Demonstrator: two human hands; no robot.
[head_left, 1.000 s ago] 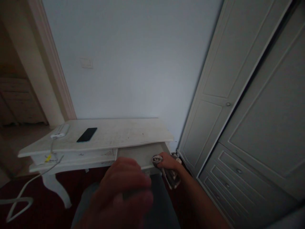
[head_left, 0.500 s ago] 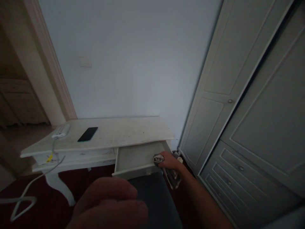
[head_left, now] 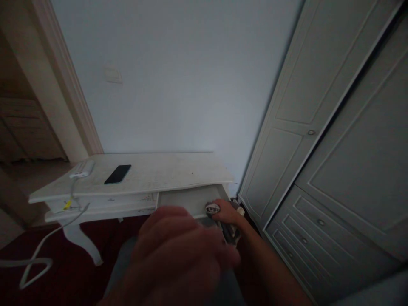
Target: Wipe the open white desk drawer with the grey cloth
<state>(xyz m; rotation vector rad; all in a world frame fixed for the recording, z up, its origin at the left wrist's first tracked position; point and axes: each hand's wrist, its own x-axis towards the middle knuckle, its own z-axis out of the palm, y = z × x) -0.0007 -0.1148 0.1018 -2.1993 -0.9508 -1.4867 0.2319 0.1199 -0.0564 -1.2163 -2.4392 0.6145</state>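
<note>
My right hand point(head_left: 227, 211) is wrapped around a bunched, dark-and-light patterned cloth point(head_left: 212, 208). One end of the cloth sticks out of the fist and more hangs below it. That hand is at the right side of the pulled-out drawer point(head_left: 181, 199) of a white table point(head_left: 165, 170). Close to the camera, my left hand point(head_left: 178, 255) looms large and blurred, fingers loosely bent and nothing visible in them. It covers most of the drawer's front, and I cannot tell whether it touches the drawer.
A dark phone point(head_left: 117, 174) and a white power strip point(head_left: 82, 169) lie on the table's left part. The strip's white cable point(head_left: 41, 244) loops down at the left. A grey wardrobe point(head_left: 287, 157) stands at the right, and dark red carpet point(head_left: 110, 238) covers the floor.
My left hand has moved up and to the right, now covering the drawer's front and knob. My right hand keeps its hold on the cloth in nearly the same place.
</note>
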